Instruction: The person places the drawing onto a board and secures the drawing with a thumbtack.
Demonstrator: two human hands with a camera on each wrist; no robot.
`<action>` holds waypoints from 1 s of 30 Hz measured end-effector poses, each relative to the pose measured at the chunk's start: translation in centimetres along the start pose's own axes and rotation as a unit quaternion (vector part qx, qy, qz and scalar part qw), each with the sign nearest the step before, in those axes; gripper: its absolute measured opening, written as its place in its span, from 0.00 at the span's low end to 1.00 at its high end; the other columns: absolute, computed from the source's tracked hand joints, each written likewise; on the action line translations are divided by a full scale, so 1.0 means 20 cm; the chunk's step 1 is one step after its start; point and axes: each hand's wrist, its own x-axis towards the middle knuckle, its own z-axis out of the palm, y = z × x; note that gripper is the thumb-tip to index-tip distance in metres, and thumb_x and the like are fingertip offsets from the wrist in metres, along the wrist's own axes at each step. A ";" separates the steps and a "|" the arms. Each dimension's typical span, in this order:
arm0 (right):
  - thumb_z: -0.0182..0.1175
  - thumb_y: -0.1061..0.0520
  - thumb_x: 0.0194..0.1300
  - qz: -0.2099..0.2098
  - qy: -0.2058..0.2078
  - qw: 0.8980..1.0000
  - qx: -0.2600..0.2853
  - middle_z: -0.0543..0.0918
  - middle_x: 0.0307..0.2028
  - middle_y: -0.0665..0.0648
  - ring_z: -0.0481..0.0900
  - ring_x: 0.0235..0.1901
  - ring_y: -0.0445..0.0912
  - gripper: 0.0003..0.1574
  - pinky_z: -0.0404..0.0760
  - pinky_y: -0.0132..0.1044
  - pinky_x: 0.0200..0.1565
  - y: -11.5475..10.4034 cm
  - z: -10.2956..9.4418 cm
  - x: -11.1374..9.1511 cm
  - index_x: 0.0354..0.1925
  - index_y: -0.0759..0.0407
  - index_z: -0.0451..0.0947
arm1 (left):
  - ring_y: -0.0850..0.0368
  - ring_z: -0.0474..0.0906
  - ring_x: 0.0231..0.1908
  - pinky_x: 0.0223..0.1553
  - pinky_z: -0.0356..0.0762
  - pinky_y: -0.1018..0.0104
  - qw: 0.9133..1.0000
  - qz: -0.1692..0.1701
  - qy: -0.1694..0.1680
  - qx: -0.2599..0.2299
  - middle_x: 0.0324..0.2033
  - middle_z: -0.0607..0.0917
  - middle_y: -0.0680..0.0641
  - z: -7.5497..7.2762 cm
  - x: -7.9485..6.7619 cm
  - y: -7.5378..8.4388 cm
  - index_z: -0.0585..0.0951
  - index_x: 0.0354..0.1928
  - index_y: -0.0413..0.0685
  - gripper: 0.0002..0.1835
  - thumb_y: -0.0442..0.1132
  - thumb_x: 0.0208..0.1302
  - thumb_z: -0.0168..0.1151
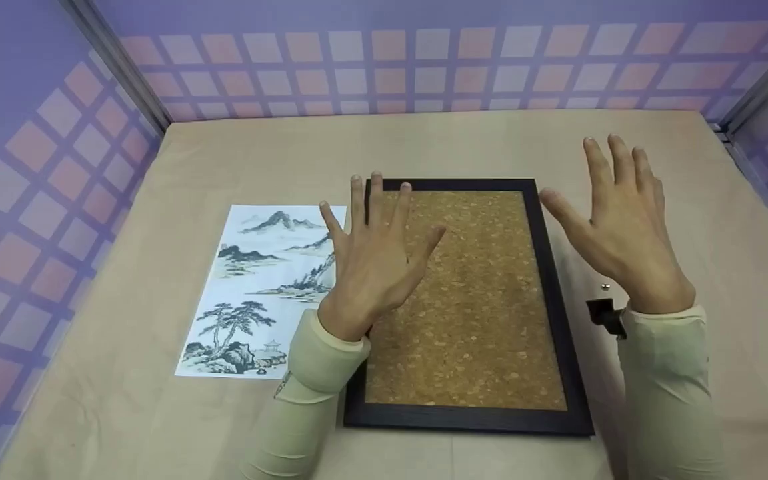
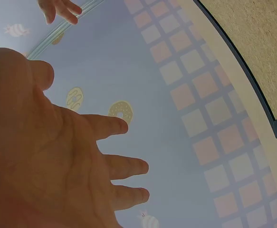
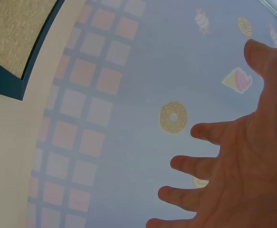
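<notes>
My left hand (image 1: 377,260) is held up with its fingers spread. In the head view it overlaps the left side of a black-framed cork board (image 1: 477,313) and the right edge of a paper print (image 1: 251,287). The print shows an ink landscape of mountains, pines and a small pavilion, and part of it is hidden behind the hand and sleeve. Raised to the right of the board, my right hand (image 1: 631,233) has its fingers straight and thumb out. Both palms, seen in the wrist views, hold nothing.
A tiny shiny metal piece (image 1: 605,287) lies on the cloth-covered table (image 1: 124,333) beside my right wrist. A black mount (image 1: 604,316) sticks out from the right sleeve. Patterned panels (image 1: 391,67) with metal corner posts wall in the back and sides.
</notes>
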 end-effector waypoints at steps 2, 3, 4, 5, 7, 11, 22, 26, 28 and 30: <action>0.44 0.24 0.73 -0.001 0.001 1.000 0.000 0.37 0.82 0.64 0.28 0.79 0.67 0.57 0.30 0.72 0.72 0.00 0.00 0.00 0.83 0.52 0.39 | 0.42 0.21 0.79 0.68 0.14 0.27 1.000 -0.004 -0.004 0.003 0.81 0.36 0.42 0.00 0.00 -0.01 0.48 0.82 0.58 0.43 0.72 0.75 0.33; 0.44 0.24 0.73 -0.002 0.002 1.000 0.000 0.37 0.82 0.64 0.28 0.79 0.68 0.57 0.30 0.72 0.72 0.00 -0.01 0.00 0.83 0.52 0.39 | 0.43 0.21 0.79 0.68 0.14 0.27 1.000 -0.006 -0.004 0.001 0.81 0.35 0.42 -0.01 0.00 -0.01 0.48 0.82 0.58 0.43 0.72 0.75 0.33; 0.44 0.24 0.73 -0.002 0.003 1.000 0.000 0.37 0.82 0.64 0.28 0.79 0.68 0.57 0.31 0.72 0.72 0.00 -0.01 -0.01 0.83 0.53 0.39 | 0.43 0.20 0.79 0.68 0.13 0.28 1.000 -0.008 -0.005 0.000 0.81 0.35 0.42 -0.01 0.00 -0.01 0.47 0.82 0.58 0.43 0.72 0.75 0.33; 0.44 0.24 0.73 -0.002 0.003 1.000 -0.001 0.37 0.82 0.64 0.28 0.79 0.68 0.57 0.31 0.71 0.73 -0.01 -0.01 -0.01 0.83 0.53 0.39 | 0.43 0.19 0.79 0.68 0.12 0.28 1.000 -0.010 -0.006 0.000 0.81 0.35 0.42 -0.01 0.00 -0.02 0.47 0.82 0.59 0.43 0.73 0.75 0.32; 0.44 0.25 0.74 -0.003 0.005 1.000 -0.001 0.37 0.82 0.64 0.29 0.79 0.68 0.57 0.30 0.71 0.73 -0.01 -0.02 -0.01 0.83 0.53 0.39 | 0.43 0.19 0.79 0.68 0.13 0.27 1.000 -0.013 -0.005 -0.003 0.81 0.35 0.42 -0.02 0.01 -0.03 0.46 0.82 0.59 0.43 0.73 0.75 0.32; 0.45 0.27 0.75 -0.005 0.008 1.000 0.000 0.38 0.82 0.65 0.30 0.79 0.69 0.56 0.30 0.70 0.73 -0.01 -0.04 -0.02 0.83 0.55 0.41 | 0.42 0.21 0.79 0.68 0.15 0.26 1.000 -0.024 0.001 -0.003 0.81 0.37 0.42 -0.05 0.01 -0.06 0.48 0.83 0.58 0.43 0.73 0.75 0.31; 0.46 0.31 0.77 0.008 0.007 1.000 0.007 0.40 0.81 0.68 0.34 0.78 0.70 0.52 0.33 0.67 0.75 0.03 -0.11 -0.06 0.81 0.61 0.46 | 0.39 0.25 0.80 0.68 0.15 0.25 0.996 -0.059 0.028 -0.052 0.82 0.42 0.40 -0.12 0.03 -0.16 0.50 0.83 0.55 0.42 0.70 0.76 0.34; 0.46 0.32 0.77 0.028 -0.002 0.999 0.020 0.39 0.81 0.67 0.33 0.79 0.68 0.52 0.38 0.71 0.73 0.05 -0.14 -0.06 0.81 0.61 0.45 | 0.38 0.26 0.80 0.69 0.16 0.26 0.995 -0.071 0.036 -0.064 0.82 0.44 0.40 -0.14 0.04 -0.21 0.51 0.82 0.55 0.42 0.71 0.76 0.33; 0.45 0.32 0.78 0.039 -0.005 0.999 0.025 0.39 0.81 0.67 0.33 0.79 0.69 0.52 0.42 0.73 0.72 0.06 -0.15 -0.06 0.81 0.62 0.44 | 0.38 0.26 0.80 0.69 0.17 0.26 0.994 -0.076 0.036 -0.067 0.82 0.45 0.40 -0.15 0.04 -0.24 0.52 0.82 0.54 0.43 0.71 0.76 0.33; 0.44 0.32 0.78 0.050 -0.010 0.998 0.026 0.38 0.81 0.68 0.33 0.78 0.70 0.53 0.44 0.74 0.70 0.08 -0.16 -0.07 0.82 0.62 0.42 | 0.37 0.27 0.80 0.69 0.17 0.25 0.993 -0.082 0.035 -0.072 0.82 0.46 0.40 -0.16 0.04 -0.27 0.52 0.82 0.54 0.43 0.71 0.76 0.33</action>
